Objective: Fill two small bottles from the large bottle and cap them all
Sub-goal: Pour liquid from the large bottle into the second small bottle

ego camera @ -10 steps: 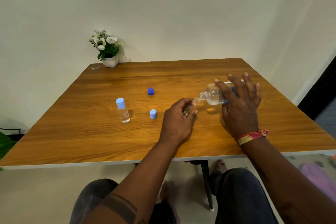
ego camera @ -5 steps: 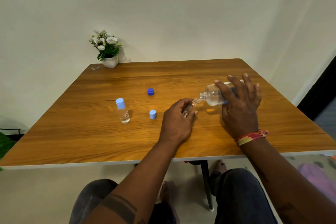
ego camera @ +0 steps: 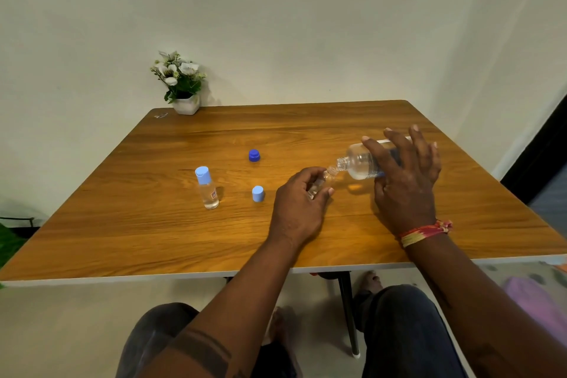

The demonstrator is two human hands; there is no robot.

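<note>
Right hand [ego camera: 405, 184] has the large bottle [ego camera: 360, 164] tipped sideways, its mouth right at the small open bottle [ego camera: 319, 184] in the left hand's [ego camera: 299, 205] grip. Light blue cap [ego camera: 257, 193] sits left of that grip, capped small bottle [ego camera: 207, 189] further left.

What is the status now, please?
Left hand grips small bottle. Right hand tips large bottle, mouths meeting. Capped bottle stands aside. Nothing obstructs.

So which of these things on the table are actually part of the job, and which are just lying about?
Part of the job:
large bottle
small bottle being filled
capped small bottle
light blue cap
dark blue cap

Just lying about:
flower pot
</note>
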